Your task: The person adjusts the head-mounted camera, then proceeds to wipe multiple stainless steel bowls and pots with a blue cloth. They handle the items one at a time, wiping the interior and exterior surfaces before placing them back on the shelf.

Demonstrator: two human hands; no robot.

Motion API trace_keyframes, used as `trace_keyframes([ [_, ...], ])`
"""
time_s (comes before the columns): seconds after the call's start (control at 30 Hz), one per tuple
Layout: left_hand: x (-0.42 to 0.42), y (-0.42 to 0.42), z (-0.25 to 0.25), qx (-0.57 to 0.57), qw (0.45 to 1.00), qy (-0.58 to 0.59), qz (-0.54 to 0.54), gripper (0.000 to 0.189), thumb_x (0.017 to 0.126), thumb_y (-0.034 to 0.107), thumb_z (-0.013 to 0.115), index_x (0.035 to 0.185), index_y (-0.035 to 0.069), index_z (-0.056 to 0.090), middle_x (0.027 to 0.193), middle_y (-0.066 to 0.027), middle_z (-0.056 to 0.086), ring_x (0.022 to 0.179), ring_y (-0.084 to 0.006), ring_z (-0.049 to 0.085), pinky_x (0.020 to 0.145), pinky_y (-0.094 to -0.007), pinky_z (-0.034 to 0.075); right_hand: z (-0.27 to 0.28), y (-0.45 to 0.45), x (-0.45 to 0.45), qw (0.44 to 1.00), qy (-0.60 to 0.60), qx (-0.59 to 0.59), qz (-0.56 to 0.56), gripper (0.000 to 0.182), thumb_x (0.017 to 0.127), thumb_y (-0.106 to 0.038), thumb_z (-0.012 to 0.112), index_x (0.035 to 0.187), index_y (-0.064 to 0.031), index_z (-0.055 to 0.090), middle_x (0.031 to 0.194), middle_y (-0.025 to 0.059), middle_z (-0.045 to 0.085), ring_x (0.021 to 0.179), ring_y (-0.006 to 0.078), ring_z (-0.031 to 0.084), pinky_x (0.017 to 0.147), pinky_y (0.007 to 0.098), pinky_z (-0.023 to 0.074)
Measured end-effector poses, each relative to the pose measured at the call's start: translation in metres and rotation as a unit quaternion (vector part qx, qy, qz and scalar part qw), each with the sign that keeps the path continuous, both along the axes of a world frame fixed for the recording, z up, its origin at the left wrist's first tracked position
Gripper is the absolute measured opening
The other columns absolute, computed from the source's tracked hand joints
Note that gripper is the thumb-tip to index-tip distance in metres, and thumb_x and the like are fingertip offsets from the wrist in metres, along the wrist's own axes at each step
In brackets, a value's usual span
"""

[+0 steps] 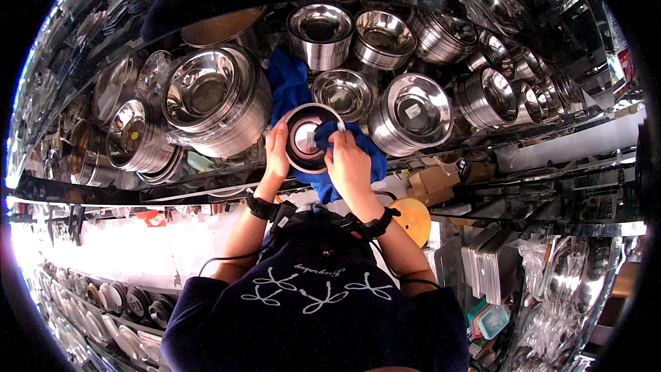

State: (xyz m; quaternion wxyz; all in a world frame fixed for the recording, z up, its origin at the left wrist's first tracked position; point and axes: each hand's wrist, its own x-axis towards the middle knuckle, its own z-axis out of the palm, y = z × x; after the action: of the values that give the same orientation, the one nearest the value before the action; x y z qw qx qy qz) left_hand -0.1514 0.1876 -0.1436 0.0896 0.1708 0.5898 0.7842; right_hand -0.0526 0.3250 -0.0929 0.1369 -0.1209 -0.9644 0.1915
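My left hand [277, 153] grips the left rim of a round stainless steel bowl [304, 137], which is tilted so that its inside faces me. A pale sticker shows on the bowl's bottom. My right hand [349, 168] holds a bunched blue cloth [372, 151] and presses part of it into the bowl's right side. The rest of the cloth hangs below and to the right of the bowl. Just beyond, a shallow steel bowl [342, 94] stands on the shelf. Another blue cloth or a further part of the same one [287, 80] lies behind my left hand; I cannot tell which.
Stacked steel bowls [410, 113] stand close on the right, and a large partly plastic-wrapped stack [227, 103] on the left. More stacks [320, 36] line the back. The shelf's front edge [206, 188] runs before me. Below right are a yellow disc [411, 221] and cardboard boxes [434, 183].
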Motion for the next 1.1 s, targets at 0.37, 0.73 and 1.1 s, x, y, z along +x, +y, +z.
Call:
trace_keyframes([
  [0.37, -0.004, -0.002, -0.007, 0.033, 0.998, -0.029, -0.033, 0.052, 0.107, 0.033, 0.036, 0.137, -0.007, 0.051, 0.133, -0.0160, 0.059, 0.124, -0.0228, 0.054, 0.110, -0.0344, 0.037, 0.005, 0.003, -0.042, 0.990, 0.127, 0.020, -0.053, 0.022, 0.096, -0.010, 0.056, 0.114, 0.0026, 0.051, 0.105, 0.0214, 0.062, 0.083, 0.0366, 0.069, 0.065, 0.0397, 0.0575],
  [0.73, -0.002, -0.002, -0.019, -0.123, 0.991, -0.042, 0.025, 0.063, 0.107, 0.045, 0.026, 0.138, -0.004, 0.052, 0.124, -0.0171, 0.065, 0.117, -0.0211, 0.056, 0.105, -0.0358, 0.038, -0.005, -0.027, -0.053, 0.958, 0.171, -0.204, 0.107, 0.024, 0.098, -0.012, 0.056, 0.117, -0.0012, 0.046, 0.103, 0.0238, 0.063, 0.090, 0.0454, 0.065, 0.072, 0.0487, 0.0539],
  [1.1, -0.003, -0.006, -0.046, -0.069, 0.996, -0.053, 0.011, 0.069, 0.108, 0.049, 0.021, 0.103, -0.001, 0.067, 0.088, -0.0055, 0.068, 0.083, -0.0147, 0.060, 0.074, -0.0327, 0.049, -0.013, -0.034, -0.034, 0.938, 0.117, -0.261, 0.195, 0.035, 0.097, -0.019, 0.057, 0.122, 0.0000, 0.042, 0.102, 0.0273, 0.065, 0.086, 0.0461, 0.065, 0.072, 0.0538, 0.0519],
])
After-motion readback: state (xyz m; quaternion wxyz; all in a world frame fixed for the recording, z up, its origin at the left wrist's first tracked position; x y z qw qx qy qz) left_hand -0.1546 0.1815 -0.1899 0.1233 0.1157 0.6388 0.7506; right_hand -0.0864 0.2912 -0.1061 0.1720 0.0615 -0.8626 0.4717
